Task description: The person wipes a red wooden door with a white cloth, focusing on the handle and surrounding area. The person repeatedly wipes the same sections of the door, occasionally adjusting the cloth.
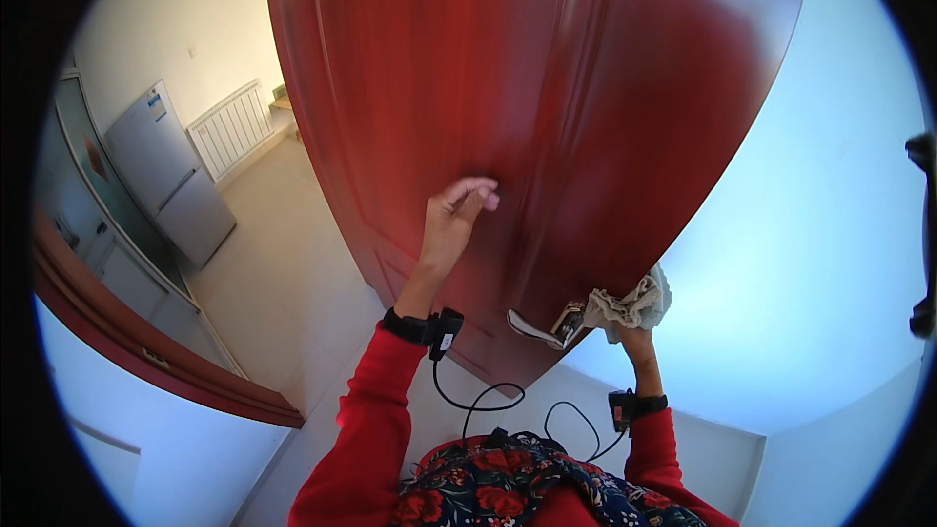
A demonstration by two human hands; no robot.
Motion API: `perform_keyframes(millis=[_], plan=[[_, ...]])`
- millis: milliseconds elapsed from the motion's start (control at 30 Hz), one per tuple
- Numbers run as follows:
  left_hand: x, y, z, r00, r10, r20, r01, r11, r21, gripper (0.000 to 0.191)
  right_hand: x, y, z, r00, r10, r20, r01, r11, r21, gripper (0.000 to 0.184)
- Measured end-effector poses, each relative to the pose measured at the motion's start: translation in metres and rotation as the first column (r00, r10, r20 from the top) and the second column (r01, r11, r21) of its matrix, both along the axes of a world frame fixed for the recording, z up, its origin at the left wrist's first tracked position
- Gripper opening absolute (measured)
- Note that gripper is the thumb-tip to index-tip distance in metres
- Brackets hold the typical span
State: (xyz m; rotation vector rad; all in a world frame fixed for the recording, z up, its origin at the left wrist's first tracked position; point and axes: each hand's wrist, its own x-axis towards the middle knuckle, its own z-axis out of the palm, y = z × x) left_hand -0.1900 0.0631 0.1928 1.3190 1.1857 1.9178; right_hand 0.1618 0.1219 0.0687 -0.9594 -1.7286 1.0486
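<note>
A reddish-brown panelled wooden door (454, 102) stands ajar in front of me, its edge with the latch towards my right. My left hand (455, 216) is raised near the middle of the door face, fingers curled and holding nothing; whether the fingertips touch the wood I cannot tell. A crumpled grey-beige cloth (631, 306) is in my right hand (635, 335), at the door's edge beside the metal lever handle (538, 331). The cloth hides most of the fingers of that hand.
On the left, the reddish door frame (176, 359) borders a room with a grey fridge (172, 176), a white radiator (231, 129) and a sliding glass door (124, 212). A white wall (790, 256) rises on the right. Black cables (479, 406) hang from both wrists.
</note>
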Motion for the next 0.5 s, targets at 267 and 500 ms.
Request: perform_keyframes(millis=[267,500], plan=[[0.032,0.005,0.111,0.803,0.47,-0.366,-0.24,0.818,0.523,0.033,-0.002,-0.001,0.0,0.998,0.048,-0.032,-0.048,0.999,0.006,0.061],[0.048,0.022,0.186,0.483,0.734,-0.476,-0.283,0.646,0.709,0.052,-0.006,-0.001,0.011,0.997,0.083,0.0,-0.083,0.996,0.043,0.06]])
